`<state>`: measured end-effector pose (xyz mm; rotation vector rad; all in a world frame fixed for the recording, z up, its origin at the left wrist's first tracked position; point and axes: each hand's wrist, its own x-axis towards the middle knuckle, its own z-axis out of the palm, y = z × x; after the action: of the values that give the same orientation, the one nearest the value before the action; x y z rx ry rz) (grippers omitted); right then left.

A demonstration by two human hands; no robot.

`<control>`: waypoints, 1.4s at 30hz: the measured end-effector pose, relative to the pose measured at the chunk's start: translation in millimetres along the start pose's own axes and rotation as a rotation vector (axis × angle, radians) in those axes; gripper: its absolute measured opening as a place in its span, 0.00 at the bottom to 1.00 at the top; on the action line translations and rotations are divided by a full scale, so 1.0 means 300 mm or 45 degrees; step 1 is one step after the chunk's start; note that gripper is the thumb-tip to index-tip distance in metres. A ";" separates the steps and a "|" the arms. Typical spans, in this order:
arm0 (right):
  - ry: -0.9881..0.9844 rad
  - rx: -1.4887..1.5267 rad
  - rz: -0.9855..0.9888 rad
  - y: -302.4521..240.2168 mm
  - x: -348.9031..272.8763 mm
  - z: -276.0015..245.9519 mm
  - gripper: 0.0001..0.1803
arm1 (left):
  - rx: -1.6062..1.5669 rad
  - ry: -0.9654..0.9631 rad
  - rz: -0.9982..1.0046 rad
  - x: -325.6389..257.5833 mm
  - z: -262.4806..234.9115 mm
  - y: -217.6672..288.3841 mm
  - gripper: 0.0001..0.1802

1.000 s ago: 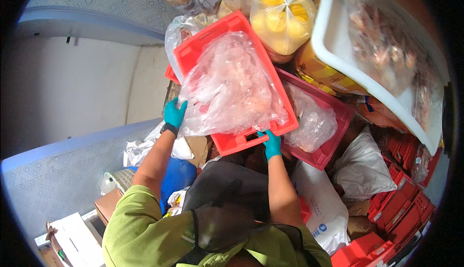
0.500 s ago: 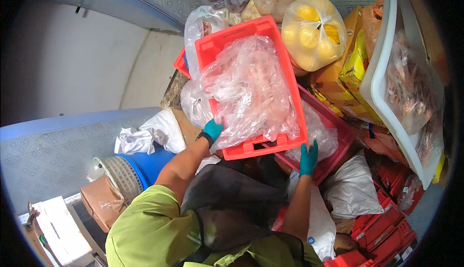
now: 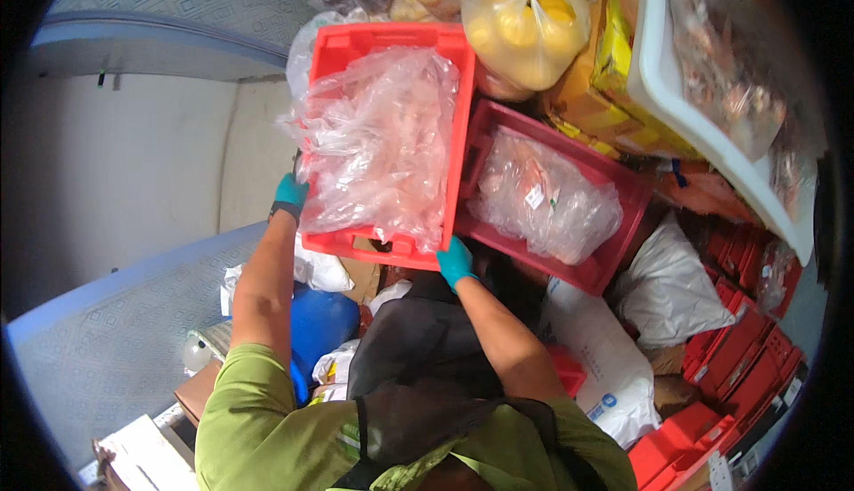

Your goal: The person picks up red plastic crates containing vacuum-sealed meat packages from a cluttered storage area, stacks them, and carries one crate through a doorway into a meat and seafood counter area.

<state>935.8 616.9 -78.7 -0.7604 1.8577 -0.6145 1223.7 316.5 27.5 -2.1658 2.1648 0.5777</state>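
A bright red plastic crate [image 3: 458,171] is tilted before me, lined with clear plastic wrapped round pale pinkish contents that I cannot make out. My left hand [image 3: 290,192], in a teal glove, grips its left side near the front corner. At the near right corner my right hand [image 3: 455,262], also gloved in teal, is closed on the rim, its fingers partly hidden. Beside and below it on the right sits a dark red crate [image 3: 614,255] with a clear plastic bag [image 3: 547,197] of pinkish contents and a small white label.
A bag of yellow items [image 3: 525,24] and cardboard boxes [image 3: 592,104] lie behind on the right. A white tub [image 3: 663,73] leans at far right. White sacks [image 3: 672,291] and red crates [image 3: 738,340] are stacked near right; a blue barrel [image 3: 322,326] stands near left.
The bright red crate has shifted left, uncovering more of the dark red crate and its bag. My right hand has come from spread fingers at its right edge to holding the near right corner.
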 end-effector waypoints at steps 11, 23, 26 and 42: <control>-0.556 -0.285 -0.153 -0.040 0.042 -0.204 0.28 | 0.481 0.103 0.183 -0.295 0.247 0.184 0.27; -0.419 -0.281 -0.119 -0.045 0.024 -0.122 0.27 | -2.238 -0.423 -0.952 -0.590 0.599 0.000 0.25; -0.353 -0.167 -0.203 -0.097 -0.005 -0.064 0.27 | -2.312 -0.287 -0.958 -0.527 0.590 0.015 0.23; -0.736 -0.235 -0.006 -0.019 0.036 -0.116 0.28 | -2.560 -0.486 -0.876 -0.609 0.846 -0.272 0.28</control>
<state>901.6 607.9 -68.1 -0.9469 1.3846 -0.1907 1247.9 564.8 -178.1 -2.1921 -0.0948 3.3135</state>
